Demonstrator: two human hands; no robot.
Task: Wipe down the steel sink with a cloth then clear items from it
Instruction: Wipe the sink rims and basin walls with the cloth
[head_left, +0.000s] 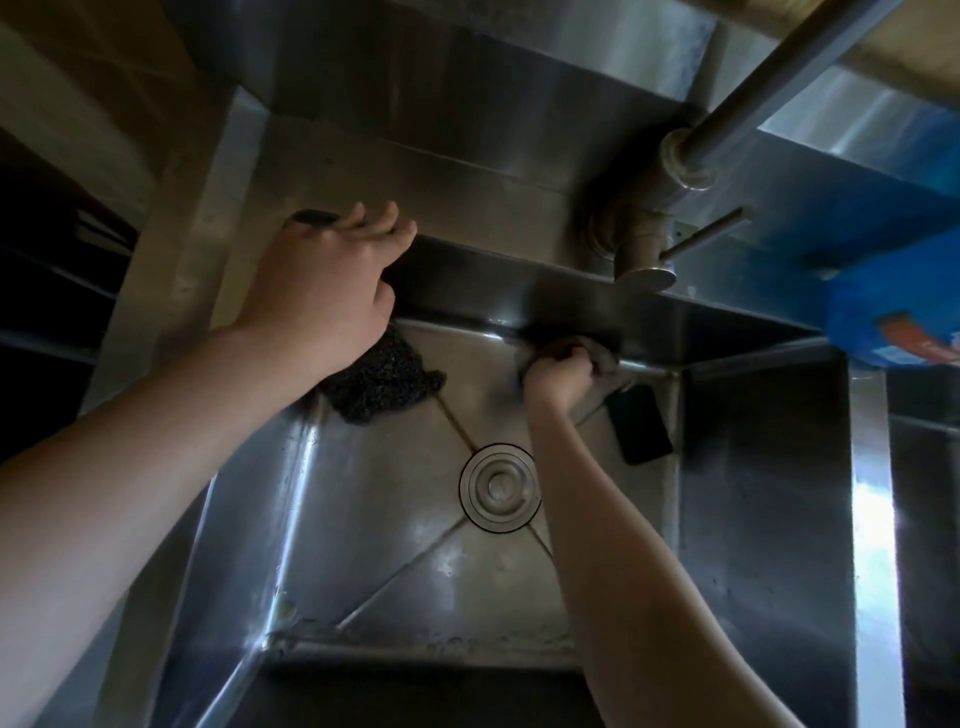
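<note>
I look down into a deep steel sink (363, 525) with a round drain (500, 487) in its floor. My right hand (558, 375) is down at the far wall of the basin, shut on a greyish cloth (602, 358) pressed into the corner. My left hand (332, 291) rests on the sink's far rim, its fingers curled over the edge and covering part of a dark object (311, 217). A dark scouring pad (387, 382) lies in the basin's far left corner, partly hidden by my left hand. A black rectangular block (640, 423) lies at the far right of the floor.
A steel faucet (644, 244) with a long spout (779, 88) and a thin lever stands on the ledge behind the basin. A blue packet (893, 322) with an orange label sits on the right ledge. A second basin shows at the right edge.
</note>
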